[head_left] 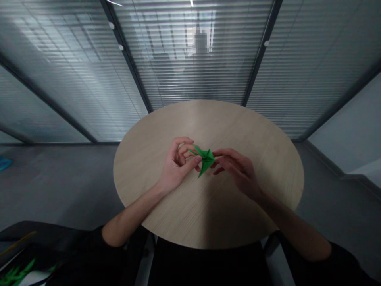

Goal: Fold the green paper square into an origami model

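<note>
A green origami crane [207, 159] is held above the round table [184, 214], near its middle. Two thin points of the paper reach to the upper left, and a wider folded flap points down. My left hand [179, 159] pinches its left side, thumb on top and fingers curled behind. From the right, my right hand [239, 169] has its fingertips closed at the paper's right corner; some of those fingers are partly hidden behind each other.
Glass panels with blinds [196, 75] stand just behind the table. At lower left, a black chair or bag [44, 230] has green pieces [19, 274] by it. A blue item [4, 163] lies on the floor at far left.
</note>
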Demonstrator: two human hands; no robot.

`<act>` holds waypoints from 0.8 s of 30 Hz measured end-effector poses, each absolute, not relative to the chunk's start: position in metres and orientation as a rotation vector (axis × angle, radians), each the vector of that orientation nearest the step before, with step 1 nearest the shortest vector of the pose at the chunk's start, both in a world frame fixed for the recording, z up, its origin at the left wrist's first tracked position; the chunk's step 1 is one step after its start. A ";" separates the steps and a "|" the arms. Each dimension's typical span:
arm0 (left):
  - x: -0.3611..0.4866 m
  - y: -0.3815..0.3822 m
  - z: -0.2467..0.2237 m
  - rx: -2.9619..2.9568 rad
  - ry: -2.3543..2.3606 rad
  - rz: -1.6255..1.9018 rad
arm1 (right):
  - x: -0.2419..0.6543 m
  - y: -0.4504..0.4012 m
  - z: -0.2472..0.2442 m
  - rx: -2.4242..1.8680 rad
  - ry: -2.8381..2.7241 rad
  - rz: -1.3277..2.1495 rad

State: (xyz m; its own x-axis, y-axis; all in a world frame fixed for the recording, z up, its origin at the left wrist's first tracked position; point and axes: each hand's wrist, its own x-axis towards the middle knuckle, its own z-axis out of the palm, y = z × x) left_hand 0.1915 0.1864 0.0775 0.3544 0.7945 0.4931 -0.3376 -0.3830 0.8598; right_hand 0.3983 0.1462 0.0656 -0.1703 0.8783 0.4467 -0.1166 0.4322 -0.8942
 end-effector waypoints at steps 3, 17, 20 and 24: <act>0.189 0.190 0.078 1.475 0.452 1.240 | 0.396 0.146 0.065 -0.720 -1.470 0.986; 0.189 0.191 0.075 1.320 0.453 1.118 | 0.396 0.152 0.064 -0.810 -1.290 1.145; 0.189 0.190 0.076 1.274 0.459 1.106 | 0.399 0.151 0.067 -0.761 -1.276 1.344; 0.191 0.187 0.078 1.304 0.434 1.098 | 0.401 0.150 0.069 -0.759 -1.253 1.370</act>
State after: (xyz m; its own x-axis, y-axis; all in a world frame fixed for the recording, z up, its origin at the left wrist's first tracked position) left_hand 0.1910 0.1870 0.0785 0.4652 0.8301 0.3074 -0.3961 -0.1154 0.9109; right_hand 0.4010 0.1500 0.0693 -0.2182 0.9553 0.1993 -0.2834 0.1334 -0.9497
